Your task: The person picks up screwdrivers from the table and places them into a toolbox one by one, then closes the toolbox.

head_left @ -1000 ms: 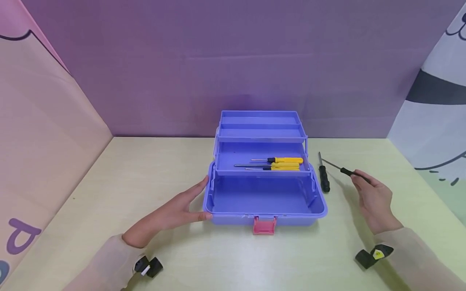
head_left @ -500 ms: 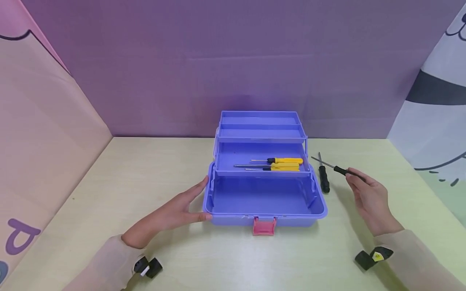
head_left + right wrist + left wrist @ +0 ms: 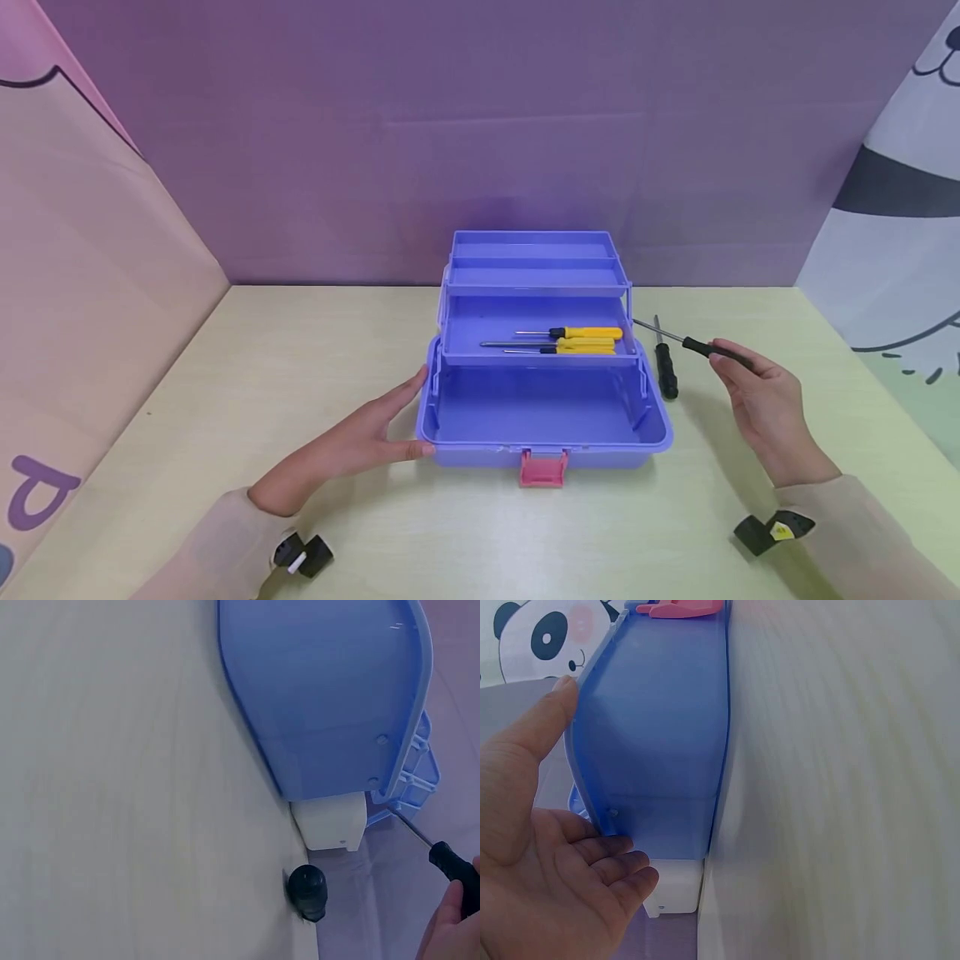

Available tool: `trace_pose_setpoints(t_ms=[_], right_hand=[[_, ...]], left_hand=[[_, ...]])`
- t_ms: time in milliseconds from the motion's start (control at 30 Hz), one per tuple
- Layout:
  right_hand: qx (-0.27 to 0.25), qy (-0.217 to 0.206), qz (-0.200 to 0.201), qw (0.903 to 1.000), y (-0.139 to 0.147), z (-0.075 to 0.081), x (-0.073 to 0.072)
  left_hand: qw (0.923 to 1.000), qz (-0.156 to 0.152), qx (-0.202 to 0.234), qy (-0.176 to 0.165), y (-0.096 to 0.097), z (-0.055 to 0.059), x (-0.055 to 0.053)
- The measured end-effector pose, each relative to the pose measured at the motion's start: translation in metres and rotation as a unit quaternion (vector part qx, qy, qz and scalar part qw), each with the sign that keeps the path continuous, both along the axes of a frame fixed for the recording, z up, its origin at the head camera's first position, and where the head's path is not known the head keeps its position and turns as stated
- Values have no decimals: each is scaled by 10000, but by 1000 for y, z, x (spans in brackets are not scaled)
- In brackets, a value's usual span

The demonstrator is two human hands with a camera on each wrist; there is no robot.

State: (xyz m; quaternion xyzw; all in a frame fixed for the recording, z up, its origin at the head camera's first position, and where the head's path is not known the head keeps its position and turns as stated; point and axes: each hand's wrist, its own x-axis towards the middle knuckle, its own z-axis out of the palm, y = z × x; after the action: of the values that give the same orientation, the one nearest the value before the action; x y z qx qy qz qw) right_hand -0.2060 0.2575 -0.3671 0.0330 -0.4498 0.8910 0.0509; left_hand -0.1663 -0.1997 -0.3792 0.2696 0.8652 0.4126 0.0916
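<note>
Bench [image 3: 315,358]: blue toolbox [image 3: 525,408] towards back edge, middle tray [image 3: 487,312] out. Left hand [image 3: 363,437] spread, touching toolbox's left side. Right hand [image 3: 768,408] pinches black screwdriver [image 3: 696,345], tip by tray; second black screwdriver [image 3: 665,371] underneath, on bench. Yellow screwdrivers [image 3: 588,342] in tray's right front corner.

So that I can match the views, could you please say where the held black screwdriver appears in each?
Head: the held black screwdriver is right of centre, shaft pointing left.
Left wrist: not in the picture.
Right wrist: the screwdriver is at the lower right edge, shaft pointing up and left.
Shared landmark: the blue toolbox, visible in all three.
</note>
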Motion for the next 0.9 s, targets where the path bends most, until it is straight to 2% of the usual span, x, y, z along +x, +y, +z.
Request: trace_pose_setpoints(t_ms=[167, 433, 567, 733, 900], right_hand=[[-19, 148, 64, 9999, -3, 4, 1], [-48, 162, 52, 9998, -8, 11, 4], [88, 184, -154, 9997, -10, 15, 8], [-59, 194, -399, 9990, -11, 21, 12], [-238, 306, -243, 9990, -11, 25, 15]], left_hand=[[10000, -21, 50, 40, -1, -1, -1], [10000, -33, 49, 72, -1, -3, -1], [10000, -15, 51, 37, -1, -1, 0], [10000, -8, 83, -39, 0, 0, 0], [10000, -3, 55, -14, -1, -1, 0]])
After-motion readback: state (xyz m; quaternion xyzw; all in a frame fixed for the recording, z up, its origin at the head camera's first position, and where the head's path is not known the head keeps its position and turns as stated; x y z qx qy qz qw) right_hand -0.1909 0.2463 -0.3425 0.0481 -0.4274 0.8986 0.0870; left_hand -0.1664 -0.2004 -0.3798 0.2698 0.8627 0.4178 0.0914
